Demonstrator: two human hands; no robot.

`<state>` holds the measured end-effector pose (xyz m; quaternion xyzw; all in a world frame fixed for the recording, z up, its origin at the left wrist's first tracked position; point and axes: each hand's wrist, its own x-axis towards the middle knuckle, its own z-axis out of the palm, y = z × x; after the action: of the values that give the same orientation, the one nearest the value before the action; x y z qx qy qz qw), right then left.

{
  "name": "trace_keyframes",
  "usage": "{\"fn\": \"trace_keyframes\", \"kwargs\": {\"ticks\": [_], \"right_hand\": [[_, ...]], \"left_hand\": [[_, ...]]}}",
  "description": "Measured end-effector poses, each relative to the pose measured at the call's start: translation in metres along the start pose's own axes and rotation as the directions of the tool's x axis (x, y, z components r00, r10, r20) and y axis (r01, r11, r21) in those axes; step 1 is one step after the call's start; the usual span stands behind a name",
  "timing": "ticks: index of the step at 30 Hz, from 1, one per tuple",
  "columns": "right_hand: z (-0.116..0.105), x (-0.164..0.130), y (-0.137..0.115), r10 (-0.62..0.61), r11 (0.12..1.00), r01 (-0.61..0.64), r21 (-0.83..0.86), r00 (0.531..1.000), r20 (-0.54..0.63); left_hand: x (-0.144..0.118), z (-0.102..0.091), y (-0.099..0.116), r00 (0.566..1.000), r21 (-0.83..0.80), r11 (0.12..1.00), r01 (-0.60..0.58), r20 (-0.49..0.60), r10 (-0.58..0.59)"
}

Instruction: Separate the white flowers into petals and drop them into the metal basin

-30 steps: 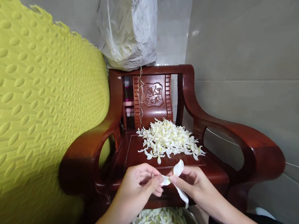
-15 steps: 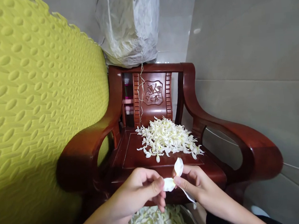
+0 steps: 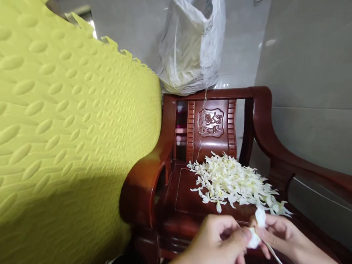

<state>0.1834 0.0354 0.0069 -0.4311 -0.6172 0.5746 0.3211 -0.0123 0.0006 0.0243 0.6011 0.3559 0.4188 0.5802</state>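
A white flower (image 3: 260, 217) is held between my two hands at the lower right. My left hand (image 3: 221, 239) is closed, its thumb and forefinger pinching one broad petal. My right hand (image 3: 287, 237) pinches the flower near its centre, with one petal standing up above the fingers and a thin white petal hanging below. Just beyond the hands, a loose heap of white flowers (image 3: 230, 180) covers part of the dark red wooden chair seat (image 3: 183, 196).
The wooden chair's curved armrests (image 3: 140, 178) stand on both sides. A tall yellow textured foam mat (image 3: 57, 116) rises at the left. Behind the chair back is a whitish plastic bag (image 3: 193, 54) with a string hanging from it. A grey tiled wall (image 3: 316, 66) is at the right.
The view has swung left, so the chair and hands appear further right and lower. More of the bag's top shows, and the bowl of petals below has left view. Both hands still hold the flower.
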Motion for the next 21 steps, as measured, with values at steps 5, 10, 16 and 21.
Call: {"fn": "trace_keyframes", "kwargs": {"ticks": [5, 10, 16, 21], "right_hand": [[0.008, 0.028, -0.038, -0.087, 0.995, 0.091, -0.028, 0.987, 0.138], [0.014, 0.039, -0.031, -0.129, 0.976, 0.167, -0.142, 0.961, 0.245], [0.002, 0.054, 0.003, -0.120, 0.920, 0.180, -0.348, 0.975, 0.188], [-0.003, 0.046, 0.009, -0.193, 0.945, 0.247, -0.216, 0.951, 0.242]], "left_hand": [[0.014, -0.037, -0.002, 0.990, 0.048, 0.999, -0.017, -0.143, 0.024], [0.020, -0.055, -0.009, 0.997, 0.069, 0.995, 0.069, -0.031, -0.067], [0.023, -0.051, -0.024, 0.990, 0.236, 0.962, 0.140, -0.059, -0.130], [0.017, -0.043, -0.018, 0.991, 0.389, 0.912, 0.132, -0.055, -0.121]]}}
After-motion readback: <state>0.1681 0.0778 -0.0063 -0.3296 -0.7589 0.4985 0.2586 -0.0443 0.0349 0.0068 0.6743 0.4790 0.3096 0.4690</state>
